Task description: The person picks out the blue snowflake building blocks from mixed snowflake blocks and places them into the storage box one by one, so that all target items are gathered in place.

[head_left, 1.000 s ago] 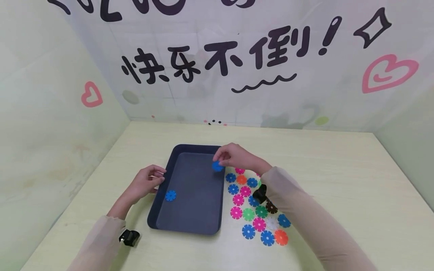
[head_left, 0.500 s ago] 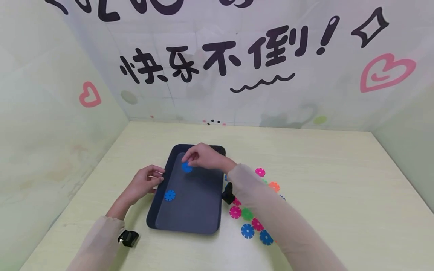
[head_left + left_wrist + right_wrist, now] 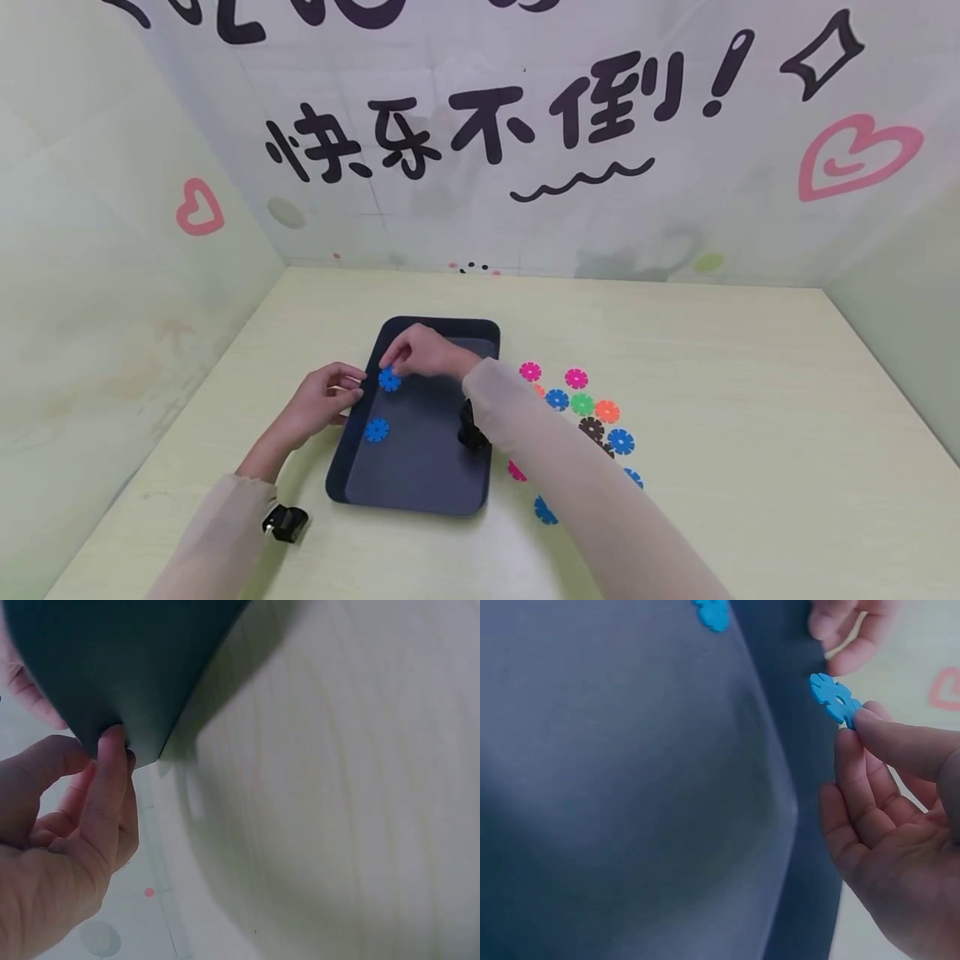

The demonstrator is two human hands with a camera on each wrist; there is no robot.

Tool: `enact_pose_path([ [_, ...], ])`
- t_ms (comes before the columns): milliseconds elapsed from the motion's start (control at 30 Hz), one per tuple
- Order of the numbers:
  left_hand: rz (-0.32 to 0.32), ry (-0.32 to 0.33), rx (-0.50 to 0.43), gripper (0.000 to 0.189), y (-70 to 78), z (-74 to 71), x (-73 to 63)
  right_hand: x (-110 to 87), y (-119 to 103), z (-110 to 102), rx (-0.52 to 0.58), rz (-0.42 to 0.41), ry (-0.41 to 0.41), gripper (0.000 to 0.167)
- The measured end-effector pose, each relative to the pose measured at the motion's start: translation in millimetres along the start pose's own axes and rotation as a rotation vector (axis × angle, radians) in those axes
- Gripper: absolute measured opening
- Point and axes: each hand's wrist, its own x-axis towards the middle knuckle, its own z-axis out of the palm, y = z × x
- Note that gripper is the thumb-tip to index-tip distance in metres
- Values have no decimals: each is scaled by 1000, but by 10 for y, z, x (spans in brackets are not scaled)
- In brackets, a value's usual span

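One disc (image 3: 377, 430) lies in the tray (image 3: 427, 471), the right hand (image 3: 426, 353) pinches a second disc (image 3: 389, 379) near its left edge, the relaxed left hand (image 3: 321, 402) touches its side, and other discs (image 3: 582, 405) remain on the bench (image 3: 735, 417).

A pale wood-grain table (image 3: 720, 375) bears 1 dark rectangular tray (image 3: 420, 479), with multicolored notched discs (image 3: 582, 405) scattered beside it.

The head view looks forward and down across the table (image 3: 712, 417); both wrist views sit close (left outside the tray (image 3: 135, 667), right looking into it), all three sharing that tray.
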Motion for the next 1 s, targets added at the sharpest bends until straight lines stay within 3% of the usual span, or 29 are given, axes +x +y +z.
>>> enact_pose_path([
  [433, -2, 2, 14, 28, -30, 13, 26, 55, 149, 207, 40, 53, -18, 15],
  [667, -4, 6, 11, 27, -55, 17, 35, 60, 189, 309, 58, 80, 33, 14],
  [1000, -5, 9, 16, 27, -54, 17, 29, 60, 176, 401, -14, 73, 85, 13],
])
